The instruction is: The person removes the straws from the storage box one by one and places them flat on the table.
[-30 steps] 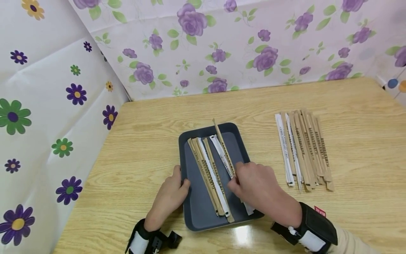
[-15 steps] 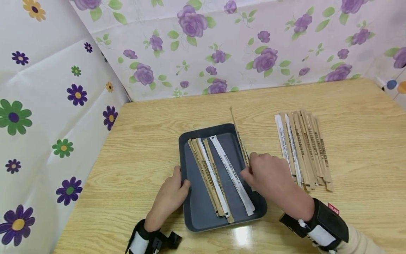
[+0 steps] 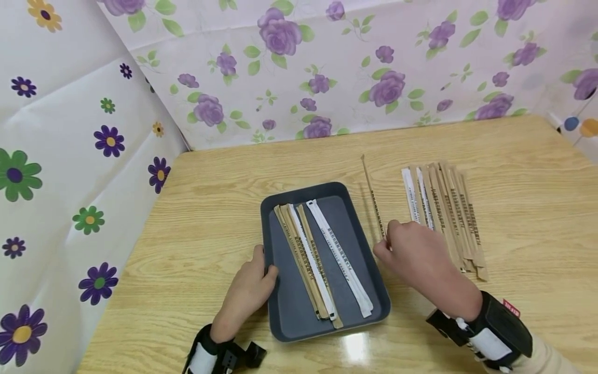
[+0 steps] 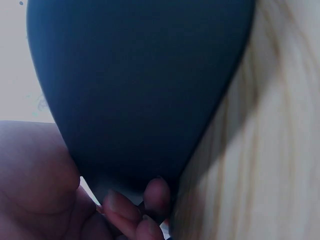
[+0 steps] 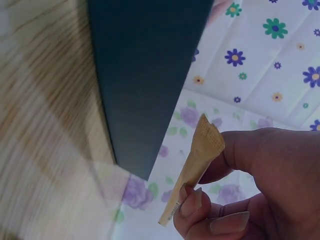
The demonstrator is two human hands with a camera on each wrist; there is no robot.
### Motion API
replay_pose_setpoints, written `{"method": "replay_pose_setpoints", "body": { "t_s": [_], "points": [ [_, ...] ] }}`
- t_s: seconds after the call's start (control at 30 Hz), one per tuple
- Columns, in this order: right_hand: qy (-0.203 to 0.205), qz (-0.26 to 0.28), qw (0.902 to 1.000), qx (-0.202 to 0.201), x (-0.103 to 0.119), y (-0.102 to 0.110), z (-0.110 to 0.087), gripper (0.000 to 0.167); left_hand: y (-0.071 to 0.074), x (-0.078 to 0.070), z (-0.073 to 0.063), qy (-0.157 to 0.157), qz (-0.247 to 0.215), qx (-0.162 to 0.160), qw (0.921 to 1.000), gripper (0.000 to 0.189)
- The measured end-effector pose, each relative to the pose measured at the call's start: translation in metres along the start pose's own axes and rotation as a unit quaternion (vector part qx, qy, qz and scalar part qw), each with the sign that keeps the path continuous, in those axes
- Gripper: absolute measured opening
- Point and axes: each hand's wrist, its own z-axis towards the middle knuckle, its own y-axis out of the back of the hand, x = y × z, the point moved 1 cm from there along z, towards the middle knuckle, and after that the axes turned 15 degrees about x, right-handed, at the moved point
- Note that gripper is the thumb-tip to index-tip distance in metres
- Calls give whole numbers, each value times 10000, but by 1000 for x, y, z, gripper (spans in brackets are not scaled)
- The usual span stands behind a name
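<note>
My right hand [image 3: 418, 254] pinches one brown paper-wrapped straw [image 3: 374, 200] between thumb and fingers, just right of the tray. Its crimped paper end [image 5: 207, 140] sticks out past the thumb in the right wrist view. With my left hand [image 3: 249, 285] I grip the left rim of the dark grey tray [image 3: 385, 301]. In the left wrist view the fingertips [image 4: 157, 195] lie against the tray's outer wall [image 4: 140, 90]. Inside the tray lie a bundle of brown and white wrapped straws [image 3: 306, 259] and, apart from it, a white wrapped straw [image 3: 341, 254].
A loose pile of brown and white wrapped straws [image 3: 453, 208] lies on the wooden table [image 3: 210, 208] to the right, partly hidden behind my right hand. Flower-printed sheets [image 3: 280, 93] stand along the table's back and left.
My right hand has carried the brown straw from over the tray to the right, past its right rim. The white straw in the tray is now uncovered. The left hand stays at the rim.
</note>
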Motion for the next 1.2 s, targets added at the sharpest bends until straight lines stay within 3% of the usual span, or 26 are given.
{"method": "replay_pose_setpoints", "body": {
  "t_s": [0.47, 0.87, 1.2],
  "points": [
    [-143, -76, 9999, 54, -27, 3, -8, 29, 1, 1, -3, 20, -33, -39, 10000, 37],
    [-682, 135, 9966, 445, -59, 4, -19, 28, 0, 1, 0, -48, 83, -32, 9999, 38],
    [-604, 110, 9978, 250, -66, -3, -19, 28, 1, 1, 0, -26, 84, -22, 10000, 38]
  ]
}}
